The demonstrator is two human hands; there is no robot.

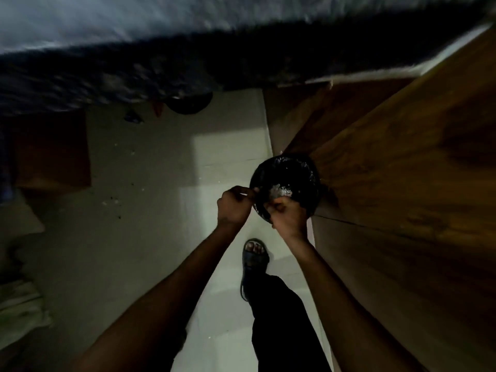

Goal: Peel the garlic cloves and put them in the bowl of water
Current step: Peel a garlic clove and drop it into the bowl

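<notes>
Both forearms reach forward and down from the lower edge of the view, and the two hands meet over a black-lined bin on the floor. The left hand (pixel 234 204) has its fingers curled, the thumb and fingertips pinching a small pale piece at the rim of the black bin (pixel 285 171); whether that piece is garlic skin or a clove cannot be told. The right hand (pixel 288 213) is curled as well, knuckles toward the camera, just over the near rim, and what it grips is hidden by its own fingers. Inside the bin lies a heap of pale scraps (pixel 280 191), blurred. The bin stands against a wooden cabinet (pixel 402 170). Below the hands a sandalled foot (pixel 255 255) and a dark trouser leg (pixel 279 318) stand on the pale floor (pixel 150 183). The light is dim, the upper part is smeared by blur, and no bowl of water can be made out.
</notes>
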